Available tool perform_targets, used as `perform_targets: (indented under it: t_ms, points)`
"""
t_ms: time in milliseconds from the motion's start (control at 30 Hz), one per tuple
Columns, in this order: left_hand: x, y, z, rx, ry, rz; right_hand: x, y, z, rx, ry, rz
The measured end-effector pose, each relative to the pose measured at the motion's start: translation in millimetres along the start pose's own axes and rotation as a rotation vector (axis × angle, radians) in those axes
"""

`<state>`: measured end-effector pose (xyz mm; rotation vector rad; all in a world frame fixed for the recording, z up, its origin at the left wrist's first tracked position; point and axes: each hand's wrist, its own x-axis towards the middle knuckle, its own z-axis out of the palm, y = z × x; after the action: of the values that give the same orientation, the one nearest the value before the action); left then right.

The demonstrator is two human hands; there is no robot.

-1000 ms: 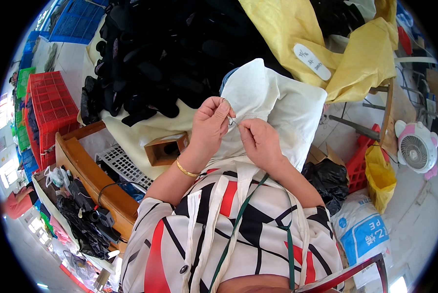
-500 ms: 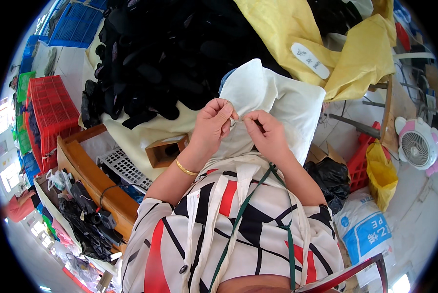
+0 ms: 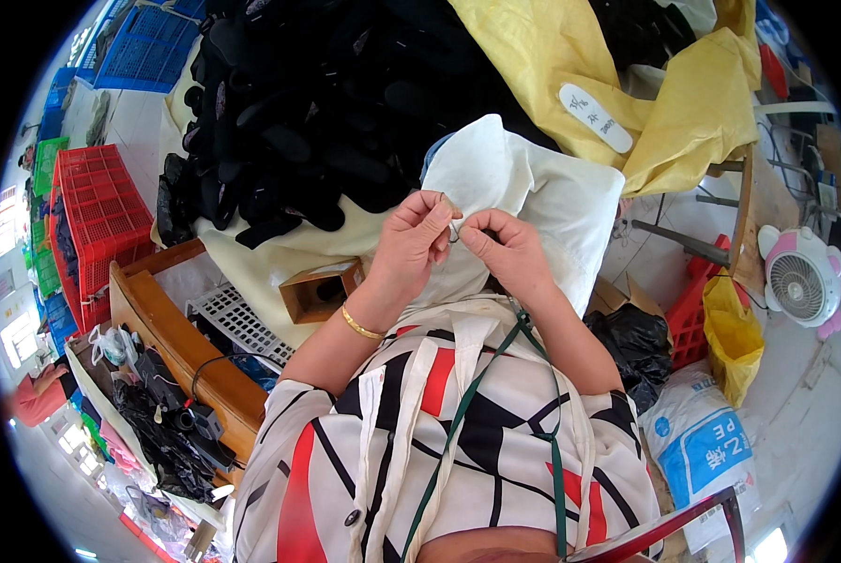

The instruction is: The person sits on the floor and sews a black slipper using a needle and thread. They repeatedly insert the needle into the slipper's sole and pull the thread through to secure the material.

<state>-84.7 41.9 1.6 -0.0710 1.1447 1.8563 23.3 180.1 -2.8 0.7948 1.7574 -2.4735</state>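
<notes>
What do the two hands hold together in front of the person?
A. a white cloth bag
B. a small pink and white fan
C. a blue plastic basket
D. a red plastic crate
A: the left hand and the right hand meet with their fingertips pinching an edge of the white cloth bag; some small thing between the fingers is too small to tell.

The white bag is matt woven cloth; left of it, a bare wooden box and a red plastic crate.
</notes>
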Motion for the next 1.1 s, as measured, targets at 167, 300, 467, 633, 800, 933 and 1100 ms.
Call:
perform_targets:
  t_ms: [167,300,467,633,800,933,1100]
  points:
    - [-1.3,-0.1,2.8,0.028,0.017,-0.008,1.0,6.5,1.8,-0.040,0.009,-0.089]
    - [-1.5,-0.5,1.7,0.122,0.006,-0.028,-0.6,6.1,4.1,-0.163,0.061,-0.133]
    - [0.1,0.2,2.1,0.136,-0.003,-0.021,-1.0,3.0,4.9,-0.051,0.033,-0.030]
    - [1.6,0.3,3.5,0.093,-0.060,-0.043,2.5,12.2,-1.6,0.378,-0.121,0.069]
    - [2.6,-0.3,4.9,0.095,-0.038,-0.040,4.5,8.9,-6.8,0.288,-0.058,0.064]
    - [5.1,-0.5,-0.3,0.153,-0.023,0.005,6.6,1.5,-4.8,0.138,0.099,-0.069]
    - [5.0,2.2,1.5,0.181,-0.003,0.021,9.0,2.2,-10.4,0.071,-0.036,0.000]
